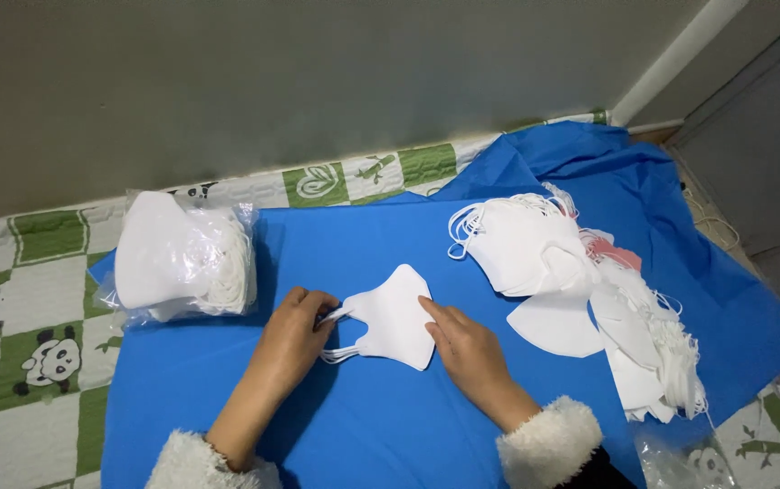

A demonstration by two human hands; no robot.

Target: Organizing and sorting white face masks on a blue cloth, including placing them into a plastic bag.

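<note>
white folded face mask (pixel 393 317), flat on blue cloth (pixel 390 426)

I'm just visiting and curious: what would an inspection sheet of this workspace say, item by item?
Surface: blue cloth spread over a green and white panda-print mat.
Job's things: one white face mask lying flat on the cloth, ear loops toward the left hand.
Clutter: loose pile of white masks at right; clear bag of masks at left; crumpled clear plastic at bottom right.
Grips: left hand fingers on the ear loops; right hand fingertips pressing the mask's right edge.
Cables: a thin pale cord on the floor at right.
Surroundings: grey wall behind, white corner trim.
</note>
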